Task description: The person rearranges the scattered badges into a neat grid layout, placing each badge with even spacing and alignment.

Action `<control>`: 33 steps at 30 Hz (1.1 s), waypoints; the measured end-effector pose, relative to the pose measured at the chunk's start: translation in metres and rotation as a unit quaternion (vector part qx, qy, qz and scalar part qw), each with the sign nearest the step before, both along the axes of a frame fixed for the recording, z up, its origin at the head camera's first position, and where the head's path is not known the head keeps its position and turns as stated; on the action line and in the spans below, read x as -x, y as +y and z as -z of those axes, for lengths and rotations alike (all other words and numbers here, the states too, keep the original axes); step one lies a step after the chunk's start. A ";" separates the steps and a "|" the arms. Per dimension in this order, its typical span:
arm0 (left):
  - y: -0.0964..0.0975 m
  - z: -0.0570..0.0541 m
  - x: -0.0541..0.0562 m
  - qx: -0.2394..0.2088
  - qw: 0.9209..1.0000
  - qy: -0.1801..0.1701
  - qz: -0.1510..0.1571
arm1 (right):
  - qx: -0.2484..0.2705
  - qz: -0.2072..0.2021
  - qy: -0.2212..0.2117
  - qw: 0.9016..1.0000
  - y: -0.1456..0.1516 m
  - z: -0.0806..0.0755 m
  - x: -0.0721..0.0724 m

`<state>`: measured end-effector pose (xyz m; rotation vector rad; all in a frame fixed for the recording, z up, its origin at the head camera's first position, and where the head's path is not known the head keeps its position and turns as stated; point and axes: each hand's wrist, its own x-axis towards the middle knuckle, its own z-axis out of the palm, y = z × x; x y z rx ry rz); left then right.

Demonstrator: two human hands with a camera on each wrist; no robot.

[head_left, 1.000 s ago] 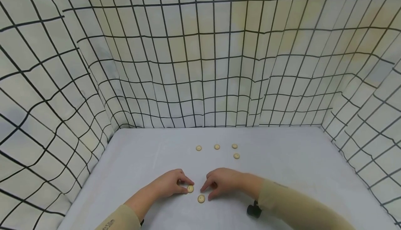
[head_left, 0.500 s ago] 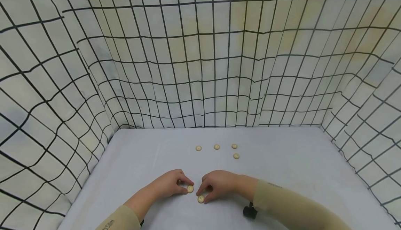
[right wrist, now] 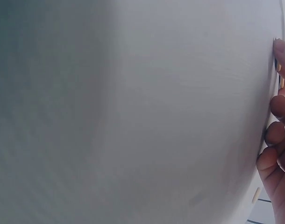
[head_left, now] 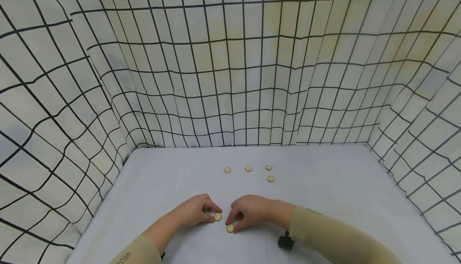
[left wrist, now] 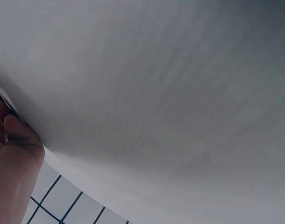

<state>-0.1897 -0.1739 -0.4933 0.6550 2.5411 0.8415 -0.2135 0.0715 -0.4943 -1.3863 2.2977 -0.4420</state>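
Near the front of the table, my left hand (head_left: 194, 211) pinches a pale yellow round button (head_left: 217, 217) between thumb and index finger. Just to the right and a little closer, my right hand (head_left: 252, 211) holds a second matching button (head_left: 230, 228) by its edges, index finger on the far side and thumb on the near side. Both buttons lie flat, small holes showing, a short gap between them. The left wrist view catches only the curled fingers of the left hand (left wrist: 16, 140) at its edge; the right wrist view shows the right hand's fingertips (right wrist: 274, 134) down at the cloth.
Farther back lie more such buttons: a row of a left one (head_left: 227, 170), a middle one (head_left: 248, 168) and a right one (head_left: 268, 167), plus one (head_left: 271, 179) just in front of the right end. White cloth walls with black grid lines (head_left: 230, 76) enclose the white table (head_left: 173, 172).
My right hand has moved slightly left and toward me, its finger and thumb closing onto the nearer button. The left hand keeps its pinch in place.
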 end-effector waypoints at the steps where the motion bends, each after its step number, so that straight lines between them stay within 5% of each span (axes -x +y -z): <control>1: 0.000 0.000 0.000 0.000 1.000 0.000 0.000 | 0.000 0.000 0.001 1.000 0.000 0.000 0.000; 33: 0.000 -0.001 -0.002 0.002 1.000 0.001 -0.008 | 0.016 0.008 -0.029 0.999 0.001 0.004 0.003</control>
